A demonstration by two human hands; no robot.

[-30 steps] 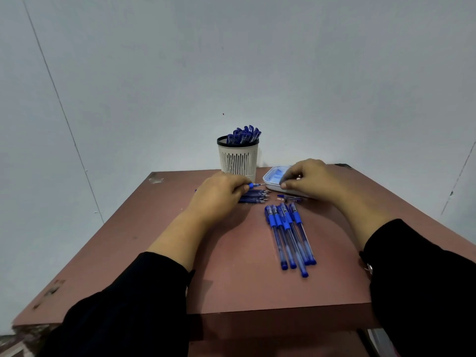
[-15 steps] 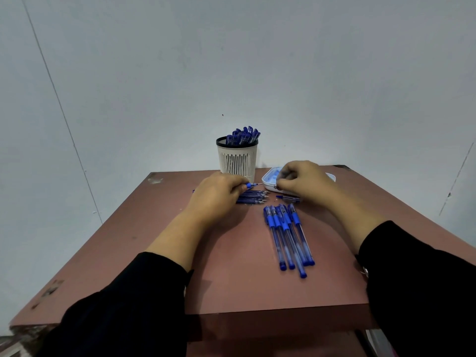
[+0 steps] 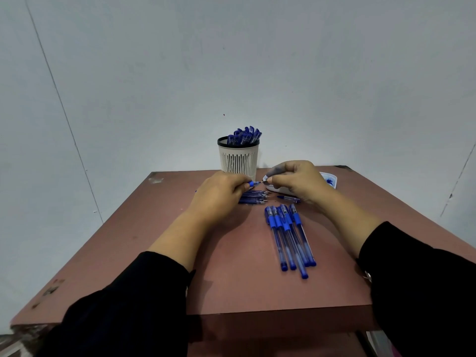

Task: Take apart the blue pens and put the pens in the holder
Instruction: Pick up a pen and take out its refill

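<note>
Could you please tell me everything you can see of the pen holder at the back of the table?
The pen holder is a round, off-white cup, plastic by its look, with narrow vertical slots in its wall and a black rim. It stands upright at the far edge of the reddish-brown table, close to the pale wall. Blue capped pens stick up out of it, leaning right. Neither hand touches it; the left hand works just in front.

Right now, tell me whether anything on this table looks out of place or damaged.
Little stands out. One small blue pen piece lies alone, between the refill pile and the row of whole pens. The table has a pale scuff at its far left corner and chipped marks on its near left edge. Nothing looks spilled.
</note>
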